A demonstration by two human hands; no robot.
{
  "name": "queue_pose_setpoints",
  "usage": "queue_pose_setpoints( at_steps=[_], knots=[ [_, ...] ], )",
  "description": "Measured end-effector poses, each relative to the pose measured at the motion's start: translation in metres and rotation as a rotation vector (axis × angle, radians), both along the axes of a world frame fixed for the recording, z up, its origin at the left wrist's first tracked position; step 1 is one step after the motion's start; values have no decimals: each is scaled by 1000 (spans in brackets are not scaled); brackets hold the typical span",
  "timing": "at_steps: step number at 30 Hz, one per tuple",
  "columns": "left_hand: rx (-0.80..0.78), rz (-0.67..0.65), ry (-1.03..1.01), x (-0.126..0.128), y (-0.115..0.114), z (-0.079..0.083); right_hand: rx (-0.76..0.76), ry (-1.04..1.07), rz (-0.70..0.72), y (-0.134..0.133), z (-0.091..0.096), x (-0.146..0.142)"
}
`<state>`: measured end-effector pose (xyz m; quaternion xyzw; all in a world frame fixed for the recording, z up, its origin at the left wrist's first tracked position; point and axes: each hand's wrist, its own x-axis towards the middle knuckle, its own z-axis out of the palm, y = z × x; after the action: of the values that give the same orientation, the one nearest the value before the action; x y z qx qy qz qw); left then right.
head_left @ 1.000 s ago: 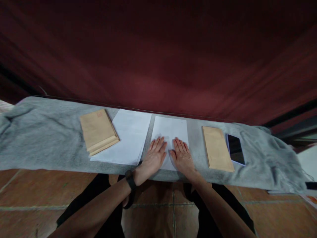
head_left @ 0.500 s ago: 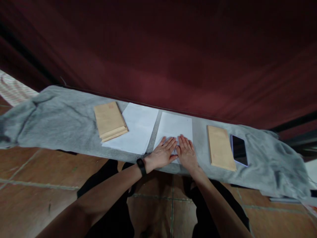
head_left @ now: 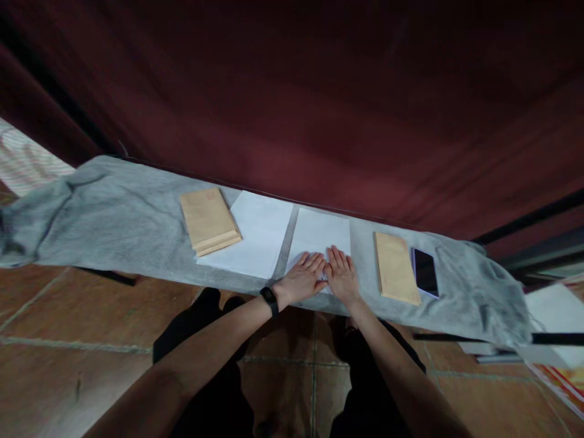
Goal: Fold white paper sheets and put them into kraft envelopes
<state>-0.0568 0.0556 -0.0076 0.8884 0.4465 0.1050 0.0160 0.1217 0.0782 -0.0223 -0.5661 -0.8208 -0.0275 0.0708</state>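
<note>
A white sheet of paper [head_left: 322, 228] lies on the grey cloth [head_left: 141, 228] in front of me. My left hand [head_left: 302, 280] rests flat on the lower part of this sheet, fingers stretched out; a black band is on the wrist. Beside it my right hand [head_left: 342, 277] also lies flat on the paper, fingers extended. The two hands nearly meet, and they hide the sheet's near edge. To the left is a stack of white paper [head_left: 262, 228], partly covered by several brown envelopes [head_left: 210, 219]. Another pile of brown envelopes [head_left: 396, 267] sits to the right.
A phone [head_left: 425, 272] with a dark screen lies right of the right-hand envelopes. Behind the narrow cloth-covered surface hangs a dark red curtain [head_left: 292, 134]. Below are floor tiles [head_left: 104, 316] and my legs. Papers [head_left: 559, 316] lie at the far right.
The camera view has shifted slightly, bringing more of the right side into sight. Both hands stay flat on the sheet, with little visible movement.
</note>
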Motion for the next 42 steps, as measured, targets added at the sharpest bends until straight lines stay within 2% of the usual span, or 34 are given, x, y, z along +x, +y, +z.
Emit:
queue_pose_setpoints(
  at_steps=[8,13,22,29,35,42],
  knots=[
    [112,2,2,4,-8,-4,-41,-33,-86,0,8,-8],
    [103,1,17,6,-8,-5,-12,-26,-66,0,4,-6],
    [67,47,9,3,-7,-7,57,35,-131,-7,-7,-10],
    [72,19,58,4,-4,-2,-8,71,-155,-15,-5,-6],
    [89,-4,85,6,-2,1,-76,113,-116,-19,-3,-8],
    [71,-18,91,7,-2,1,-54,35,-56,-25,-2,-12]
  ],
)
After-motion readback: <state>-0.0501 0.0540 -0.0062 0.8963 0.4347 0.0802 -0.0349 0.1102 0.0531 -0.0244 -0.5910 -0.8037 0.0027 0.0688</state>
